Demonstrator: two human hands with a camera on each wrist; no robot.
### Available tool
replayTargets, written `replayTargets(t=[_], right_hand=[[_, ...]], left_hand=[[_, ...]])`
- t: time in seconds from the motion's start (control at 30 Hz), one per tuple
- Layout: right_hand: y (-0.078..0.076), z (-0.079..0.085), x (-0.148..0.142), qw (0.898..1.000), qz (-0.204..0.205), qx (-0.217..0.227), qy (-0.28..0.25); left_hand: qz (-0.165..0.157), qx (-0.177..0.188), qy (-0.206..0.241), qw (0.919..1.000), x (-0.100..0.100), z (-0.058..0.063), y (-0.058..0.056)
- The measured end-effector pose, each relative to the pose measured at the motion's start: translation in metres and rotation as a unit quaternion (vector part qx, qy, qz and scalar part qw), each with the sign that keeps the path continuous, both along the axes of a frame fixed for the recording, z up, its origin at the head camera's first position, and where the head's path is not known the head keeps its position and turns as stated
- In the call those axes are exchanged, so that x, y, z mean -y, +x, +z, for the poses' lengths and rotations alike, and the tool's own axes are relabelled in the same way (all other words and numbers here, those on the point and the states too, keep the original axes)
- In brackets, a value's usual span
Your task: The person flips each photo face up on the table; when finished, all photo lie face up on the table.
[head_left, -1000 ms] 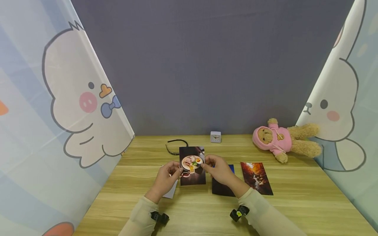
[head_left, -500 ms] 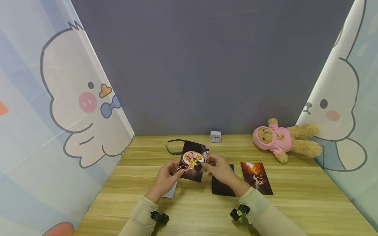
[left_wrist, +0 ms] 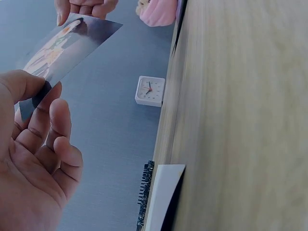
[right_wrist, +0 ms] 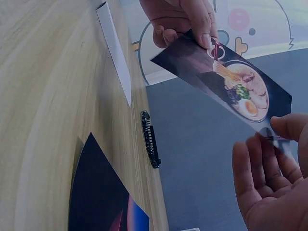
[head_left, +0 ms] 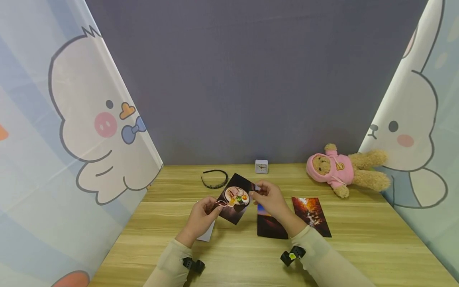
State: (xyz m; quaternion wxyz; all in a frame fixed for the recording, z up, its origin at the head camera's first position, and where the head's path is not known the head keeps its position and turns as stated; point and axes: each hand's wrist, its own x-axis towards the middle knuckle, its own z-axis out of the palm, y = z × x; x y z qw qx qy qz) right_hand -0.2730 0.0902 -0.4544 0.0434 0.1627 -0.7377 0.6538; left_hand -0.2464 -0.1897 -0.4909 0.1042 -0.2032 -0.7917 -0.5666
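Observation:
A dark photo card (head_left: 234, 199) printed with a bowl of ramen is held up above the table, tilted clockwise in the head view. My left hand (head_left: 205, 217) pinches its lower left corner between thumb and fingers. At the opposite, upper right side, my right hand (head_left: 269, 199) pinches the card the same way. The right wrist view shows the ramen picture (right_wrist: 240, 89) with both thumbs on its printed face. Below my right forearm lies a dark card with a blue strip (head_left: 269, 228). A white card (head_left: 206, 232) lies partly hidden behind my left hand.
A card with a fiery orange picture (head_left: 311, 215) lies on the wooden table (head_left: 247, 263) at the right. Farther back are a black toothed headband (head_left: 216, 185), a small white clock (head_left: 261, 166) and a teddy bear in a pink hoodie (head_left: 342, 168). A grey wall (head_left: 258, 87) stands behind.
The ramen card has turned clockwise from upright to a slant. My right hand has moved slightly up and right, uncovering more of the blue-striped card; the headband shows fully now.

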Motion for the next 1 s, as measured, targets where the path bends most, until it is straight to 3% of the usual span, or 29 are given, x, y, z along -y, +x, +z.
replayTargets(t=[0.2, 0.4, 0.5, 0.63, 0.83, 1.0], right_hand=[[0.0, 0.0, -0.001, 0.999, -0.019, -0.021, 0.02], [0.002, -0.001, 0.0, 0.999, -0.013, -0.014, 0.049], [0.003, -0.001, 0.0, 0.997, -0.007, -0.014, 0.069], [0.004, 0.0, 0.001, 0.997, 0.016, -0.019, 0.076], [0.006, 0.002, 0.001, 0.995, 0.033, -0.021, 0.096], [0.021, 0.02, 0.003, 0.993, 0.053, -0.022, 0.107]], left_hand=[[0.011, -0.011, -0.022, 0.9996, -0.003, 0.003, 0.003], [-0.015, -0.028, -0.002, 0.9995, -0.007, 0.024, 0.019], [-0.013, -0.035, -0.002, 0.9993, -0.008, 0.028, 0.022], [-0.002, -0.028, -0.015, 0.9995, -0.008, 0.026, 0.021], [-0.006, -0.015, -0.022, 0.9996, 0.001, 0.003, 0.005], [0.001, -0.023, -0.034, 0.9991, 0.002, -0.001, 0.002]])
